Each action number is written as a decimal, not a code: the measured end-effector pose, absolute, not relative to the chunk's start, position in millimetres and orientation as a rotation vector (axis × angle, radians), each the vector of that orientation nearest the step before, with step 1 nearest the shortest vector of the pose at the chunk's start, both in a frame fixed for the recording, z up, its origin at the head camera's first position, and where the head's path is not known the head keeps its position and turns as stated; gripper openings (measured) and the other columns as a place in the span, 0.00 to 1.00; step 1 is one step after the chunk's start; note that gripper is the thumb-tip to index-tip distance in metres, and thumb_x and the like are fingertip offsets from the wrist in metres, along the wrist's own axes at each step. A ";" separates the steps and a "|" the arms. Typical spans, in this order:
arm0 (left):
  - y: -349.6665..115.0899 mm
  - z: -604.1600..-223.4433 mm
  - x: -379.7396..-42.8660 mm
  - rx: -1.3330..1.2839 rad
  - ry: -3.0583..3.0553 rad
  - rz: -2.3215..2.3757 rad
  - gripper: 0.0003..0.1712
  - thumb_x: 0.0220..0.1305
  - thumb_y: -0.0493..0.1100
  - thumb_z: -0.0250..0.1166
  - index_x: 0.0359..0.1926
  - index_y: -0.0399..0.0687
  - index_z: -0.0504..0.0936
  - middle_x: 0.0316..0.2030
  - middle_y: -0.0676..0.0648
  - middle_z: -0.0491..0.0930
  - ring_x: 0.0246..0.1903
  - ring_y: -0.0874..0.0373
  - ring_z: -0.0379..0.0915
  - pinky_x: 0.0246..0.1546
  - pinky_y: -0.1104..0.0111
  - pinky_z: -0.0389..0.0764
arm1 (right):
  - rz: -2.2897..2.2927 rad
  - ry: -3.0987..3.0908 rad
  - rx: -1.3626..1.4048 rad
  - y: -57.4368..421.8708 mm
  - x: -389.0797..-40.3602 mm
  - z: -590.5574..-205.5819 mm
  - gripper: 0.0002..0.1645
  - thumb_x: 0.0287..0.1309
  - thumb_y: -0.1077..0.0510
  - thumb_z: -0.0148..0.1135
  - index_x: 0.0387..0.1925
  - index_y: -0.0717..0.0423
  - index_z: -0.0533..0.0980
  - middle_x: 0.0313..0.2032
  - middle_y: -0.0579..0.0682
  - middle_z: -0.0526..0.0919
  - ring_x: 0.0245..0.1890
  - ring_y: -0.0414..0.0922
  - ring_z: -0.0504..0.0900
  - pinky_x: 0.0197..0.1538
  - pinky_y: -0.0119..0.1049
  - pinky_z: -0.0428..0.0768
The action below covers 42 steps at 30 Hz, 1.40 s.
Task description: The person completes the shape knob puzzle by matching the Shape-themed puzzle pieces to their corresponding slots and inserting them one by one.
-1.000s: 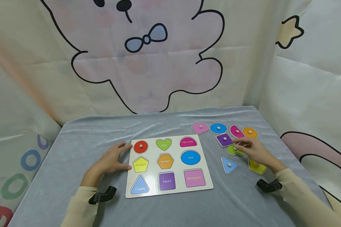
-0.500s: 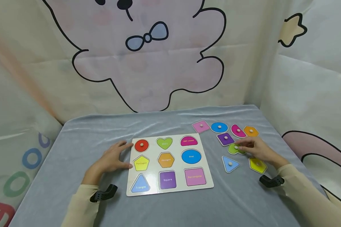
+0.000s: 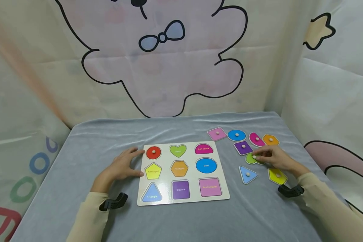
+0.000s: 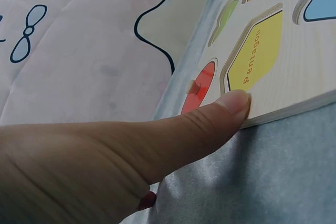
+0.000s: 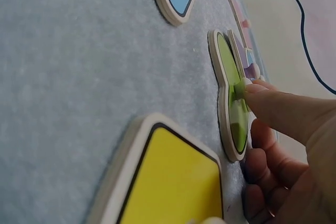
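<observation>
A white wooden puzzle board (image 3: 165,198) lies mid-table in the head view, with printed, labelled shapes. My left hand (image 3: 119,168) rests at its left edge, fingers relaxed; in the left wrist view the thumb (image 4: 210,121) touches the board beside the yellow pentagon slot (image 4: 260,51). A red circle piece (image 3: 149,154) with a knob sits in the top left slot. To the board's right, my right hand (image 3: 276,158) pinches the small knob of a green heart piece (image 5: 226,61) between thumb and fingers. The heart lies flat, close to the cloth, partly hidden by the fingers in the head view.
Around the right hand lie loose knobbed pieces: a blue triangle (image 3: 245,177), yellow pentagon (image 3: 274,179), purple square (image 3: 240,150), magenta half round (image 3: 254,142), orange hexagon (image 3: 268,142), blue oval (image 3: 233,137) and pink rectangle (image 3: 213,136). Grey cloth (image 3: 184,222) covers the table.
My right fingers have lowered slightly and closed onto the heart's knob. The left hand stays at the board's edge. The whole head view has shifted a little.
</observation>
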<state>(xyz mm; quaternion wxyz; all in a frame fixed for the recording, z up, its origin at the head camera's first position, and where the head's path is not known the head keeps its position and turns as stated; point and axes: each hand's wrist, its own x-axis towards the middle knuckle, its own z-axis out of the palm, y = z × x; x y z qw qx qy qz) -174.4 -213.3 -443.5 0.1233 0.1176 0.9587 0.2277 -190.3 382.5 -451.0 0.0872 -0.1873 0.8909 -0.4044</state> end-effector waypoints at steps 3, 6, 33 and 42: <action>-213.3 -444.4 -175.2 0.347 2.793 0.659 0.53 0.49 0.58 0.80 0.74 0.52 0.67 0.75 0.33 0.58 0.74 0.31 0.51 0.68 0.29 0.54 | -1.190 2.654 -0.557 383.0 -189.3 -450.4 0.12 0.65 0.65 0.64 0.48 0.66 0.83 0.29 0.50 0.80 0.26 0.42 0.72 0.27 0.29 0.71; -213.5 -444.2 -175.2 0.347 2.792 0.657 0.53 0.49 0.57 0.79 0.74 0.52 0.67 0.75 0.32 0.58 0.74 0.30 0.51 0.68 0.29 0.54 | -1.174 2.658 -0.565 382.7 -190.1 -450.1 0.12 0.65 0.65 0.64 0.48 0.66 0.83 0.30 0.50 0.81 0.26 0.43 0.71 0.28 0.29 0.70; -212.2 -442.0 -172.4 0.339 2.795 0.674 0.52 0.48 0.57 0.80 0.73 0.53 0.68 0.75 0.33 0.58 0.74 0.32 0.52 0.69 0.30 0.54 | -1.136 2.627 -0.593 381.7 -197.7 -445.0 0.09 0.62 0.65 0.66 0.43 0.66 0.85 0.30 0.46 0.82 0.25 0.40 0.71 0.27 0.28 0.70; -211.9 -441.1 -172.3 0.314 2.787 0.675 0.53 0.48 0.57 0.80 0.74 0.53 0.68 0.75 0.33 0.58 0.74 0.31 0.51 0.69 0.29 0.54 | -1.154 2.693 -0.657 372.8 -197.6 -439.7 0.07 0.60 0.66 0.69 0.40 0.63 0.86 0.29 0.45 0.82 0.25 0.39 0.71 0.27 0.28 0.70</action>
